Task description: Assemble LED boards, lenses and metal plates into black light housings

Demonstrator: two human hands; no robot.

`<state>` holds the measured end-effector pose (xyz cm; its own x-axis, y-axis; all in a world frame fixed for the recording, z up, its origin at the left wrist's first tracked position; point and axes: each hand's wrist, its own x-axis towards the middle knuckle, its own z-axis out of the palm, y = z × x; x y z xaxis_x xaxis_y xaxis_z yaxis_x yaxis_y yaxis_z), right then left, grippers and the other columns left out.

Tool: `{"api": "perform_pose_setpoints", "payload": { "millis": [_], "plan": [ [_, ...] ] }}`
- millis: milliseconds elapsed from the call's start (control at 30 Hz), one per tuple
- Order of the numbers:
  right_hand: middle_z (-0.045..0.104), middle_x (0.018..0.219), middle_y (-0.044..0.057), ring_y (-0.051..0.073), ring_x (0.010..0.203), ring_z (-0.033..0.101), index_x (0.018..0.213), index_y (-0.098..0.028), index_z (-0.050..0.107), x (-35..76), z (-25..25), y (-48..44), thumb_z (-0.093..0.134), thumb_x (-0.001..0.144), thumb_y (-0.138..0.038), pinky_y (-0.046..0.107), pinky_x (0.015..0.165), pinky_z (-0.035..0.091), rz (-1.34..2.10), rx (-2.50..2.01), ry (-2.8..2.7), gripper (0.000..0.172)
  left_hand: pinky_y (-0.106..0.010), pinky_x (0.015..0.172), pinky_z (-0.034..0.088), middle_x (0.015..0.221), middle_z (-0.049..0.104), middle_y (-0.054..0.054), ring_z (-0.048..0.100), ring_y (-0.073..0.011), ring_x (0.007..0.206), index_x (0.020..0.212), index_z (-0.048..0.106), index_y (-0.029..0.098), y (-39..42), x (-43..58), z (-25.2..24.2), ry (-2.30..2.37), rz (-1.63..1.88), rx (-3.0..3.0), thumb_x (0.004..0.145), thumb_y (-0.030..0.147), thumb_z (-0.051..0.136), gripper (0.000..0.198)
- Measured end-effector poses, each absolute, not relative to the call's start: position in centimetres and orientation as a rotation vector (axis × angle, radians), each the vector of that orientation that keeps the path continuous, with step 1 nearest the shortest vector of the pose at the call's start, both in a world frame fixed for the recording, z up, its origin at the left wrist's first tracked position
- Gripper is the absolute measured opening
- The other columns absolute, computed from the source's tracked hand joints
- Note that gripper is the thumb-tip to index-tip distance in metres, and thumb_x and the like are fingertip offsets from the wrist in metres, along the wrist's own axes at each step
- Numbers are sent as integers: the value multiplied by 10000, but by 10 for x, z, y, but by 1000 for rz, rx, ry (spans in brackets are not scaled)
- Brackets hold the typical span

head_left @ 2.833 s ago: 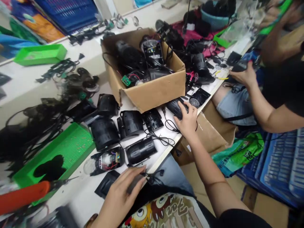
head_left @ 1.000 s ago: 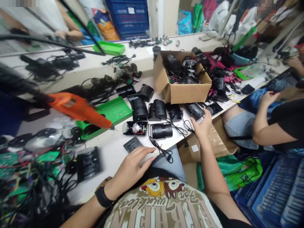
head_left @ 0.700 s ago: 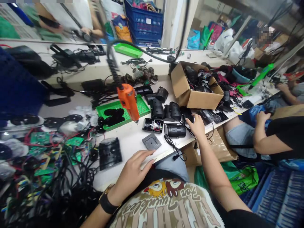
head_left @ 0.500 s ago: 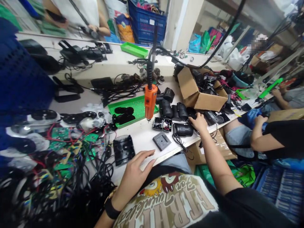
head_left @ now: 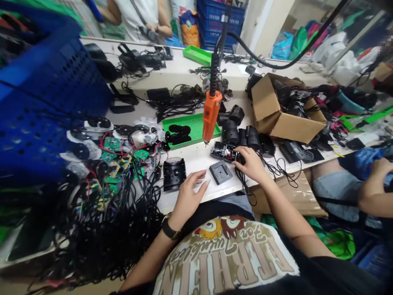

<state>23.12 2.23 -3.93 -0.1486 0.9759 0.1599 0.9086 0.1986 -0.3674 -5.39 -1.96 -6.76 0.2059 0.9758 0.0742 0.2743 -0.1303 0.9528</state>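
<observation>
My left hand (head_left: 190,190) hovers low by the bench edge, thumb and fingers apart, with nothing in it. Just beyond its fingertips lies a square grey fixture (head_left: 220,172) with a recess. On the other side, a black plastic shell (head_left: 174,174) rests hollow side up. My right hand (head_left: 252,164) is closed over a black corded housing (head_left: 240,159), mostly hidden under the fingers. Touching or close beside it is an opened black housing (head_left: 222,150) with wires showing. An orange electric screwdriver (head_left: 211,116) hangs bit down above the bench.
Behind the screwdriver stands a green perforated tray (head_left: 195,123) holding black parts. Circuit boards and tangled cables (head_left: 113,172) cover the left side, by a blue crate (head_left: 58,98). A cardboard box (head_left: 291,123) of black parts stands back right. Another person's arm (head_left: 376,192) is at far right.
My right hand has moved left from the back of the black parts onto the corded housing. My left hand stays open near the grey fixture. The view has shifted left.
</observation>
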Motion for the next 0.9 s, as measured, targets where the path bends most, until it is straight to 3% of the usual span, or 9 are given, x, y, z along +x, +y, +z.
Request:
{"api": "perform_pose_setpoints", "payload": {
  "millis": [133, 333, 500, 667, 767, 900],
  "plan": [
    [572, 1457, 213, 403, 1287, 548, 1409, -133, 542, 220, -57, 46, 747, 772, -275, 573, 1091, 460, 248, -1797, -2170, 684, -432, 1048, 563, 1347, 672, -147, 674, -253, 1218, 1295, 627, 190, -6, -30, -81, 1209, 1015, 1449, 921, 402, 653, 431],
    [572, 1435, 226, 402, 1288, 552, 1480, -120, 464, 220, -67, 46, 738, 806, -373, 582, 1089, 473, 309, -1793, -2167, 770, -520, 1213, 416, 1531, 521, -179, 491, -283, 1448, 1397, 538, 182, 22, -1, -80, 1279, 971, 1714, 954, 351, 626, 483],
    [644, 1359, 130, 298, 1237, 604, 1328, -225, 617, 231, -46, 65, 483, 988, -226, 508, 1079, 504, 332, -1503, -2131, 365, -590, 1251, 331, 1580, 419, -249, 373, -361, 1522, 1532, 354, 157, 43, 31, -80, 1432, 905, 1857, 877, 424, 747, 809],
    [739, 1085, 89, 224, 998, 675, 1061, -192, 696, 235, -40, 115, 470, 945, -62, 354, 868, 561, 389, -1183, -2545, 286, -610, 1235, 334, 1579, 396, -290, 356, -423, 1515, 1566, 280, 126, 56, 51, -77, 1537, 865, 1853, 772, 499, 847, 1044],
    [738, 945, 76, 218, 878, 655, 966, -190, 701, 239, -44, 131, 510, 920, -45, 336, 777, 537, 368, -1109, -2638, 244, -600, 1236, 334, 1584, 387, -283, 363, -429, 1509, 1582, 255, 134, 66, 53, -79, 1487, 842, 1816, 726, 406, 902, 1107],
    [744, 941, 81, 210, 867, 648, 921, -194, 690, 248, -39, 132, 475, 950, -57, 337, 761, 538, 321, -1033, -2642, 256, -592, 1218, 363, 1543, 454, -228, 428, -404, 1465, 1604, 237, 203, 76, 46, -71, 1395, 858, 1740, 697, 272, 930, 1143]
  ]
}}
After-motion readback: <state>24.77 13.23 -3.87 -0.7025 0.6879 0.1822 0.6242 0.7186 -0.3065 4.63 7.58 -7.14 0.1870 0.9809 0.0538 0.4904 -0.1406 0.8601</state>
